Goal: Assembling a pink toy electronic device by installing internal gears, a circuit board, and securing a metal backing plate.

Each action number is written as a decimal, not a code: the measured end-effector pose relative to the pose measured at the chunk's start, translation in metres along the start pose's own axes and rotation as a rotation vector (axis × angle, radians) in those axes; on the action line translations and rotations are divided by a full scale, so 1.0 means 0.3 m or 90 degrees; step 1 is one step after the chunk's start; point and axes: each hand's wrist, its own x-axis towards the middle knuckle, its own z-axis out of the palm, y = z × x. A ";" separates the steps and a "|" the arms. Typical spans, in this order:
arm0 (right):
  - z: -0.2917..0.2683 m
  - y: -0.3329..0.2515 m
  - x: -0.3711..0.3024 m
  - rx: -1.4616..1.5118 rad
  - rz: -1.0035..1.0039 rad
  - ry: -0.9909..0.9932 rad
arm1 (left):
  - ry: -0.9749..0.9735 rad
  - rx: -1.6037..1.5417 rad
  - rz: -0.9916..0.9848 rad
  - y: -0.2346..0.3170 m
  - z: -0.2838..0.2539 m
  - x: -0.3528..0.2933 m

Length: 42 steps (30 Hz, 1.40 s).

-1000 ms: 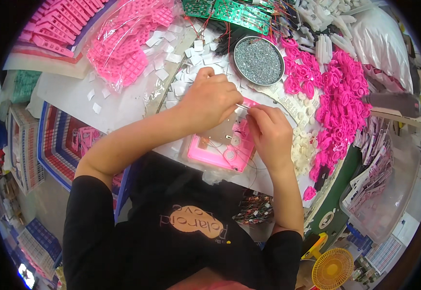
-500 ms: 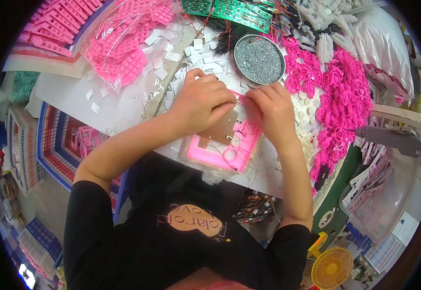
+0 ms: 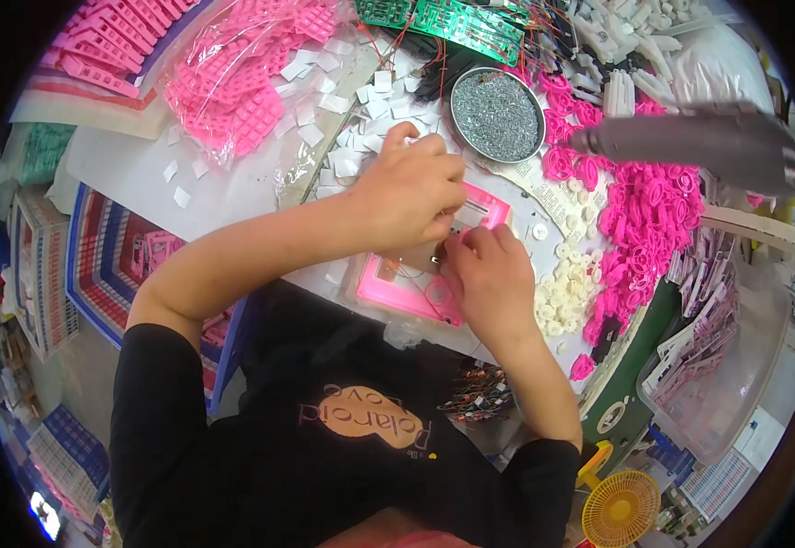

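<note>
A pink plastic housing lies on the white table in front of me, with a flat brown board and thin wires inside. My left hand is over its far left part, fingers curled in and thumb pointing down; whatever its fingertips pinch is hidden. Bent over the right side of the housing, my right hand has its thumb and fingers closed at the board's right edge. What lies between those fingers is too small and covered to make out.
A round metal dish of small screws stands beyond my hands. Pink rings and cream round parts are heaped to the right, under a hanging grey powered screwdriver. White squares, bagged pink parts and green circuit boards lie farther off.
My right hand has come down from the housing's far edge to its right side. My left hand has shifted slightly right. The hanging screwdriver has swung up and away from me.
</note>
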 end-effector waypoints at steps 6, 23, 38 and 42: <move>0.037 -0.026 -0.035 0.053 0.090 0.113 | -0.122 0.101 0.115 0.027 0.030 0.072; -0.003 0.066 0.004 0.199 0.145 0.039 | -0.404 0.065 -0.082 0.033 -0.043 0.202; -0.012 0.151 0.040 0.117 -0.090 0.019 | -0.320 0.041 -0.052 -0.022 -0.012 0.151; -0.030 0.153 0.020 0.072 -0.148 -0.020 | -0.315 0.034 -0.049 -0.025 -0.010 0.147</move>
